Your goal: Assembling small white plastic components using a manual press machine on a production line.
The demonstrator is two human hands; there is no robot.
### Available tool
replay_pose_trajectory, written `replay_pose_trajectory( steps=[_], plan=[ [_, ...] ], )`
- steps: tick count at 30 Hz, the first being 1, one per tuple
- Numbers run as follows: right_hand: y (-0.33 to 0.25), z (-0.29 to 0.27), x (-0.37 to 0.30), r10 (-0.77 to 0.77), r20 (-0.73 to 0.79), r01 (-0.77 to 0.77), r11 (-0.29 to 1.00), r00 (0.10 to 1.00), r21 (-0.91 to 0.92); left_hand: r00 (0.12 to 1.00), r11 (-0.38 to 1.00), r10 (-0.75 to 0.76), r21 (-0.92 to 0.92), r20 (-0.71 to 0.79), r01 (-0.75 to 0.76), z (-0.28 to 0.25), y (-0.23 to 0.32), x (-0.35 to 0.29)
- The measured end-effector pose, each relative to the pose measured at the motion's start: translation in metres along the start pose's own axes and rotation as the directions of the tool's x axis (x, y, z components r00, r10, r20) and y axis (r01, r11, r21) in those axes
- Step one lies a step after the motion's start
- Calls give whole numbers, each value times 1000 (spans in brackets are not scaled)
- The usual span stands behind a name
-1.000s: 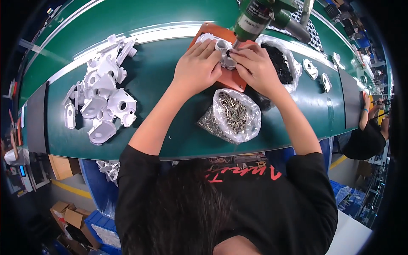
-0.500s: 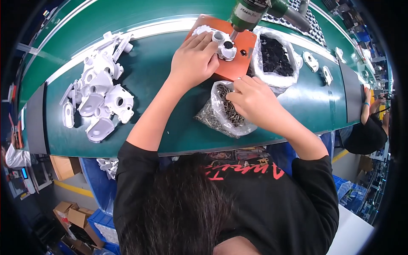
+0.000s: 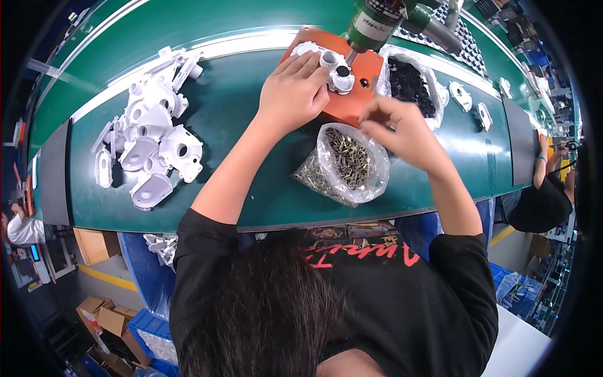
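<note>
Left hand (image 3: 293,91), one: fingers laid over a white housing (image 3: 341,83), gripping it on an orange plate (image 3: 352,105); right hand (image 3: 401,129), one: fingers curled near an open bag of screws (image 3: 380,179) (contents of the pinch cannot be told); green driver (image 3: 375,24), one: tip beside the housing

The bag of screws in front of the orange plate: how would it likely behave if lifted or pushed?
The plastic bag would probably sag and reshape, since its walls look thin and creased. It's likely heavy for its size, holding many metallic-looking screws. Its wide-open mouth suggests some might spill if it tipped.
</note>
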State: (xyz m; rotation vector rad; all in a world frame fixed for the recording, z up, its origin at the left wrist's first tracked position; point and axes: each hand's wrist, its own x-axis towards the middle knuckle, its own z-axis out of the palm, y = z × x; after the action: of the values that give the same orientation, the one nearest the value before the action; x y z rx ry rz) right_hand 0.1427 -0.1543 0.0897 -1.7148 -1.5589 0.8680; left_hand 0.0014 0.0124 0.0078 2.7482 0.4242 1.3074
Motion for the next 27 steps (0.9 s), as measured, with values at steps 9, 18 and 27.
replay_pose_trajectory(
  steps=[9,18,27],
  plan=[
    [39,-20,42,70,-172,-28,972,983,233,1000,1000,4,-12,0,-4,2,1,1],
    [42,-8,70,68,-317,-3,980,946,201,1000,999,-19,-30,-5,19,-1,1,-1],
    [52,8,84,38,-433,80,964,901,253,1000,999,-16,-28,-9,16,-1,2,0]
  ],
)
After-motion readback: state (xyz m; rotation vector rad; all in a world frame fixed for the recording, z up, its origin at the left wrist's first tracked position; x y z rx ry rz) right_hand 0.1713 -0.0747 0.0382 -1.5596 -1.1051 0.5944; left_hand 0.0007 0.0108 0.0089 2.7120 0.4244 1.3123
